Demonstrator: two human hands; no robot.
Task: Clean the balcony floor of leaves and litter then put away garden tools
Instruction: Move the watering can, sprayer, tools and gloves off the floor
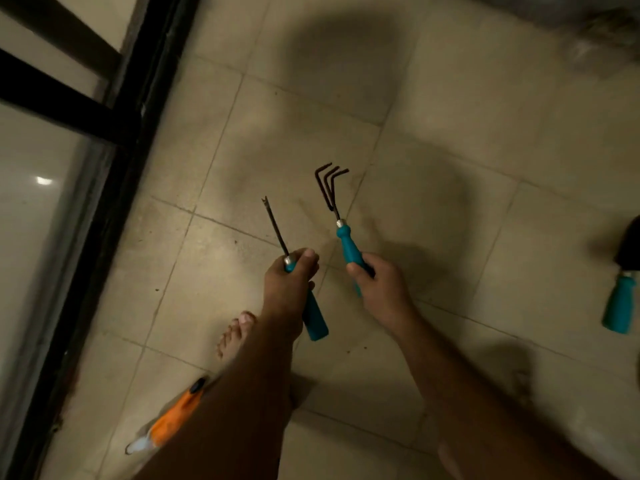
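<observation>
My left hand (289, 284) grips a teal-handled weeder (313, 315) whose thin dark forked shaft points up and to the left over the tiles. My right hand (379, 285) grips the teal handle of a small hand rake (341, 233), its bent dark prongs raised above the floor. Both tools hang above the beige tiled balcony floor (450, 140). A third teal-handled tool with a dark blade, probably a trowel (621, 296), lies on the tiles at the right edge, apart from both hands.
A black metal door frame (114, 174) with glass runs along the left side. An orange and white object (169, 420) lies on the floor beside my left forearm. A bare foot (235, 332) shows beneath my left wrist. A blurred grey heap (602, 39) sits at the top right.
</observation>
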